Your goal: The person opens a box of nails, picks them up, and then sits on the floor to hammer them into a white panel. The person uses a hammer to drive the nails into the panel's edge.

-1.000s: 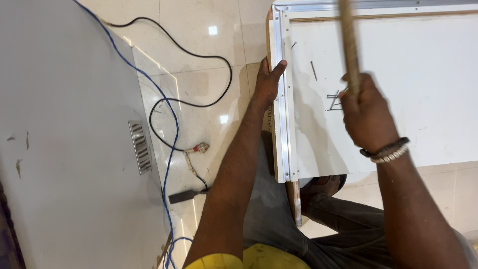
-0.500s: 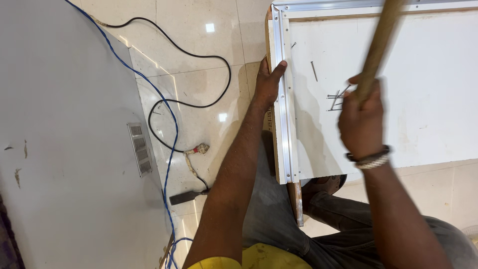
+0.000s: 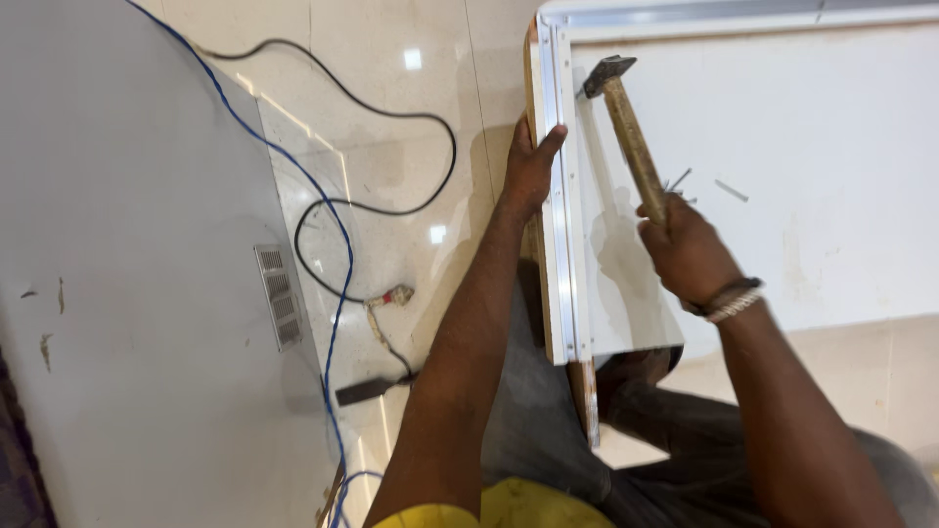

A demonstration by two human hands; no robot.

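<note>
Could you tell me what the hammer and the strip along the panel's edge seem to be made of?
The hammer looks like a dark, dull metal head on a pale wooden handle. The edge strip looks like bright, brushed metal, perhaps aluminium, judging by its silvery sheen.
</note>
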